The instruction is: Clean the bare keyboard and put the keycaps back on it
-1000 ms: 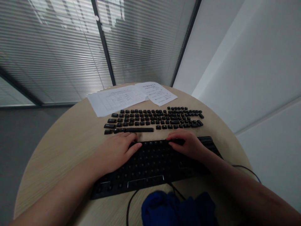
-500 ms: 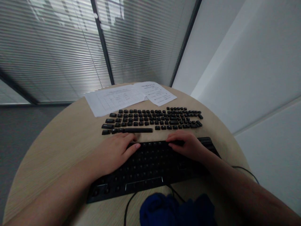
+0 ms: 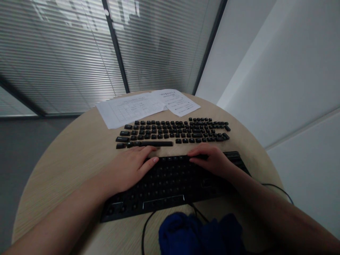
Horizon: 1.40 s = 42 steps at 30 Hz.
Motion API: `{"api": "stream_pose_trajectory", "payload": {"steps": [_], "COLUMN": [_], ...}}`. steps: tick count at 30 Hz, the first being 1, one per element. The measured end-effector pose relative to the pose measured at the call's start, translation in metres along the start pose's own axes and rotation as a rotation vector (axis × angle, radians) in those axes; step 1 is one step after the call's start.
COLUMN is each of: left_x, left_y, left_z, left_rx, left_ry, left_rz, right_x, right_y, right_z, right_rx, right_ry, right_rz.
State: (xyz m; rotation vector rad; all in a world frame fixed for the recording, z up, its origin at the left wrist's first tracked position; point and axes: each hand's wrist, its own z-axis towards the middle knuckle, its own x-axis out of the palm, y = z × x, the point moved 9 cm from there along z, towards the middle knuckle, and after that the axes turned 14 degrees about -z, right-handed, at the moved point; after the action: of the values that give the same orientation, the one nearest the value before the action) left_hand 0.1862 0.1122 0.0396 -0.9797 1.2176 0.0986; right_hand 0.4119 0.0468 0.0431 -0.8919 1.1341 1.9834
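Observation:
A black keyboard base (image 3: pixel 164 187) lies on the table, its key positions mostly bare, with several keycaps (image 3: pixel 175 158) along its far row. Across its left end rests my left hand (image 3: pixel 130 164), open, thumb over the base and fingers reaching past the far edge. My right hand (image 3: pixel 208 158) is at the far row, thumb and index finger close together in a pinch. Whatever lies between those fingertips is hidden. Just beyond the base, loose black keycaps (image 3: pixel 159 131) are laid out in rows, with a long space bar (image 3: pixel 159 143) nearest my left fingers.
Printed papers (image 3: pixel 132 108) lie at the far side of the round wooden table (image 3: pixel 66 156). A bunched dark blue cloth (image 3: pixel 180 233) is at the near edge, beside a black cable (image 3: pixel 145 230). Another cable (image 3: pixel 278 189) runs off on the right. Window blinds and white walls stand behind.
The view has shifted slightly, so the table things appear a little higher. My left thumb and fingers have moved slightly; my right hand stays at the far row.

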Motion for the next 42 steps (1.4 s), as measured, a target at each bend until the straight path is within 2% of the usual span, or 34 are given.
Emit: {"api": "stream_pose_trajectory", "payload": {"steps": [5, 11, 24, 35, 42], "left_x": [0.000, 0.000, -0.001, 0.001, 0.000], "left_y": [-0.002, -0.001, -0.002, 0.001, 0.000], "left_z": [0.000, 0.000, -0.002, 0.000, -0.001], "left_rx": [0.000, 0.020, 0.023, 0.020, 0.007], "left_ry": [0.008, -0.001, 0.004, 0.014, 0.006], "left_rz": [-0.001, -0.004, 0.007, 0.013, 0.006], "right_x": [0.001, 0.005, 0.005, 0.005, 0.010], "right_y": [-0.015, -0.009, -0.006, 0.007, 0.001], "right_z": [0.000, 0.001, -0.003, -0.001, 0.000], "right_rx": [0.141, 0.054, 0.026, -0.070, -0.048], "right_ry": [0.033, 0.069, 0.008, 0.046, 0.059], "right_rz": [0.056, 0.013, -0.012, -0.089, -0.106]}}
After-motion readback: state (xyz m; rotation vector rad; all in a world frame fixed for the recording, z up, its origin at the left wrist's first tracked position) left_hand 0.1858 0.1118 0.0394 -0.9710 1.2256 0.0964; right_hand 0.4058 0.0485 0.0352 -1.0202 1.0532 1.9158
